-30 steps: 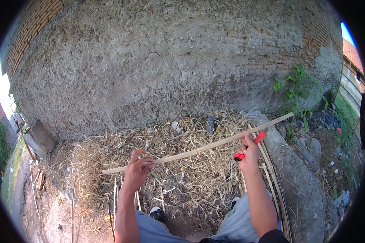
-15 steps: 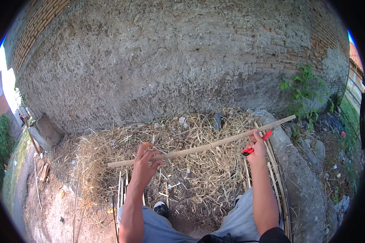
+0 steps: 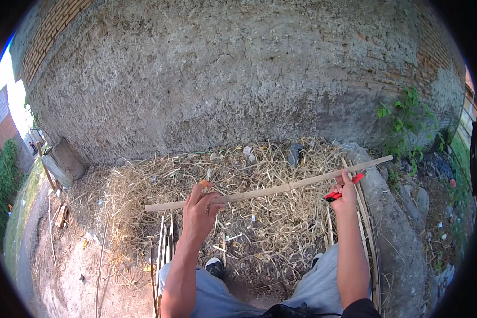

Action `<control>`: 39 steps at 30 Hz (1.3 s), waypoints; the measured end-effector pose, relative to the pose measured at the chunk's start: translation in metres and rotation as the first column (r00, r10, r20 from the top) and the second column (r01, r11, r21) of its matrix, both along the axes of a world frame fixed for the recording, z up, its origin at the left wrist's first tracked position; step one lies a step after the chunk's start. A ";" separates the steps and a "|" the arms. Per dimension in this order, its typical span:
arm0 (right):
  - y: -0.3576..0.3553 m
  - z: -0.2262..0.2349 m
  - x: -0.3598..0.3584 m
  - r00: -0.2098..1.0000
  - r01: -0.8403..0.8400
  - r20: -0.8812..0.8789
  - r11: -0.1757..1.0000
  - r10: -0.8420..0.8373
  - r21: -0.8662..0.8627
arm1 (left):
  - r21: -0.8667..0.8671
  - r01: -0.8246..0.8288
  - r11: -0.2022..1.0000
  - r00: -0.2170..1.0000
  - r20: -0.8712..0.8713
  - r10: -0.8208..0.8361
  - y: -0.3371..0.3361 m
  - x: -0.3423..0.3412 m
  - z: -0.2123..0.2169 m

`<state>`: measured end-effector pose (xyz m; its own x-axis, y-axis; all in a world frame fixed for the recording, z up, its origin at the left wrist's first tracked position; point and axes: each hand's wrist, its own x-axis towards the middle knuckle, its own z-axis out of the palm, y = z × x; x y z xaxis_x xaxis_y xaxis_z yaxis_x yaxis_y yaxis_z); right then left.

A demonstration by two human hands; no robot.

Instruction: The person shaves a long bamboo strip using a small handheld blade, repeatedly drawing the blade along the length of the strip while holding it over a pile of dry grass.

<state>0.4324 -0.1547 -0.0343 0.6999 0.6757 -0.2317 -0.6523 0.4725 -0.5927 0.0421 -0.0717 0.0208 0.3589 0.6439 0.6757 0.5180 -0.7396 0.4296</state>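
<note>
A long pale bamboo strip (image 3: 270, 191) stretches across in front of me, its right end higher in view. My left hand (image 3: 197, 214) is closed around it near the left end, thumb and fingers pinching it. Something orange wraps one fingertip of that hand. My right hand (image 3: 345, 199) is closed too, its thumb against the strip toward the right end. In the same palm lies a slim red-and-black tool (image 3: 358, 178), shaped like a cutter knife; no blade can be made out.
Bamboo shavings (image 3: 281, 228) cover the ground between my feet and a rough plastered wall (image 3: 238, 79). More strips lean by my left leg (image 3: 163, 238) and my right leg (image 3: 363, 233). A concrete ledge (image 3: 395, 244) runs along the right, with a green plant (image 3: 405, 119) beyond.
My left hand's fingers, earlier more spread, have closed on the strip. Strip and hands appear slightly farther right, along with the whole view. The red-and-black tool stays in my right hand.
</note>
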 end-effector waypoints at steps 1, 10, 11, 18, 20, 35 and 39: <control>0.000 -0.001 0.000 1.000 -0.001 0.000 1.000 0.001 -0.002 | -0.024 -0.007 1.000 1.000 0.004 0.007 -0.001 0.000 0.001; -0.001 0.014 -0.015 1.000 -0.011 0.001 0.999 0.011 -0.037 | 0.138 -0.130 0.982 0.986 -0.084 0.142 -0.002 -0.003 0.004; -0.002 0.015 -0.015 1.000 -0.008 -0.014 0.999 0.007 -0.051 | 0.138 -0.129 0.982 0.986 -0.084 0.141 -0.003 -0.002 0.005; -0.002 0.010 -0.013 1.000 0.007 -0.027 0.998 -0.009 -0.062 | 0.016 -0.142 0.990 0.981 -0.129 0.143 -0.005 -0.003 0.003; -0.001 0.009 -0.013 1.000 0.017 -0.019 0.997 -0.018 -0.079 | -0.029 -0.141 0.990 0.981 -0.140 0.136 -0.007 -0.002 0.003; -0.002 0.022 -0.044 0.911 0.218 0.379 0.970 -0.161 -0.112 | -0.346 -0.374 0.861 0.927 -0.099 0.363 0.005 -0.013 0.007; -0.015 0.046 -0.072 0.652 -0.029 0.693 0.924 0.307 -0.382 | -0.174 -0.406 0.897 0.914 -0.099 0.394 0.008 -0.016 -0.001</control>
<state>0.3607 -0.1693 0.0122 0.6124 0.7859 0.0853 0.0102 0.1001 -0.9949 0.0261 -0.0637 0.0195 0.0802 0.8536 0.5146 0.7826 -0.3737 0.4979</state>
